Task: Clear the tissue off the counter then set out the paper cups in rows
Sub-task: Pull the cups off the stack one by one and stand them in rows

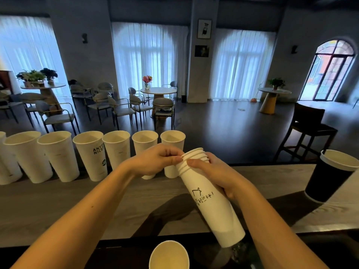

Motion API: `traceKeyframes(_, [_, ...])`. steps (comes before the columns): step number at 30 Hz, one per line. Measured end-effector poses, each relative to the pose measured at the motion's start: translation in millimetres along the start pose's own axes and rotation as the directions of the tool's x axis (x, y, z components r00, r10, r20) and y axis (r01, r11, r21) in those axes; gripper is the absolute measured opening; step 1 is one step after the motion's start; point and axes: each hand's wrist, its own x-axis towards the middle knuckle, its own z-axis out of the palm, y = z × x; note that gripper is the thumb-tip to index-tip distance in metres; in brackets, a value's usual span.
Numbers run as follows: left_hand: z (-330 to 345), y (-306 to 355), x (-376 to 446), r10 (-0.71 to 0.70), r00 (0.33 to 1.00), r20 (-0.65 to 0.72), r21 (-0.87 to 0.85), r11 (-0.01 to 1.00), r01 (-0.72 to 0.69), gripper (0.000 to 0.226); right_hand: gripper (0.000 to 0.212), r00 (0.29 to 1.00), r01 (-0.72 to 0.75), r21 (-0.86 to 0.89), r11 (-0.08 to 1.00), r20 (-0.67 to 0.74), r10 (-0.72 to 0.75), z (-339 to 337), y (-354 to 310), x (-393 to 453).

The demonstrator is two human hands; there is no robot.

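A stack of nested white paper cups (pixel 211 202) with black handwriting is tilted over the wooden counter (pixel 58 206), its rims pointing away from me. My right hand (pixel 217 175) is wrapped around the stack's upper part. My left hand (pixel 157 160) pinches the rim of the top cup in the stack. Along the counter's far edge stands a row of several upright white cups (pixel 87 154), running from the far left to the middle. No tissue is visible on the counter.
A black cup with a white rim (pixel 330 175) stands on the counter at the right. Another white cup (pixel 169 255) sits below the counter's near edge. Beyond the counter are chairs, round tables and a dark bar stool (pixel 308 129).
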Motion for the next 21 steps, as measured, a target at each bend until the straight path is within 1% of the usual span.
traceKeyframes(4, [6, 0, 7, -0.008, 0.999, -0.042, -0.078, 0.997, 0.005, 0.017, 0.067, 0.998, 0.037, -0.020, 0.999, -0.051, -0.038, -5, 1, -9])
traceKeyframes(6, [8, -1, 11, -0.028, 0.996, -0.079, -0.093, 0.995, 0.021, 0.013, 0.065, 0.998, 0.029, -0.037, 0.999, -0.058, -0.031, -9, 3, -11])
traceKeyframes(8, [8, 1, 18, -0.036, 0.987, -0.154, -0.060, 0.998, 0.027, 0.009, 0.062, 0.998, 0.008, -0.041, 0.999, -0.067, -0.011, -15, 6, -13])
traceKeyframes(9, [8, 2, 24, -0.036, 0.976, -0.217, -0.029, 0.999, 0.030, 0.009, 0.063, 0.997, -0.006, -0.048, 0.999, -0.082, 0.002, -18, 7, -14])
traceKeyframes(11, [2, 9, 32, -0.005, 0.918, -0.395, 0.058, 0.998, 0.031, 0.009, 0.064, 0.993, -0.018, -0.086, 0.996, -0.117, 0.008, -21, 7, -16])
traceKeyframes(13, [-4, 19, 48, 0.080, 0.808, -0.584, 0.171, 0.985, 0.026, 0.010, 0.062, 0.991, -0.030, -0.127, 0.991, -0.137, 0.012, -28, 10, -15])
traceKeyframes(15, [-10, 26, 61, 0.197, 0.699, -0.687, 0.314, 0.949, 0.041, 0.019, 0.061, 0.986, -0.050, -0.153, 0.987, -0.163, 0.025, -31, 13, -14])
traceKeyframes(16, [-10, 29, 68, 0.244, 0.668, -0.703, 0.373, 0.926, 0.055, 0.023, 0.063, 0.982, -0.069, -0.165, 0.984, -0.183, 0.038, -33, 15, -12])
traceKeyframes(17, [-8, 29, 79, 0.274, 0.664, -0.696, 0.421, 0.904, 0.069, 0.024, 0.066, 0.978, -0.088, -0.175, 0.981, -0.200, 0.052, -37, 19, -9])
traceKeyframes(18, [-3, 28, 88, 0.290, 0.686, -0.667, 0.469, 0.879, 0.084, 0.024, 0.068, 0.975, -0.102, -0.186, 0.977, -0.212, 0.061, -40, 22, -6])
traceKeyframes(21, [17, 12, 112, 0.276, 0.832, -0.482, 0.602, 0.794, 0.085, 0.021, 0.068, 0.971, -0.095, -0.167, 0.981, -0.231, 0.054, -46, 29, -1])
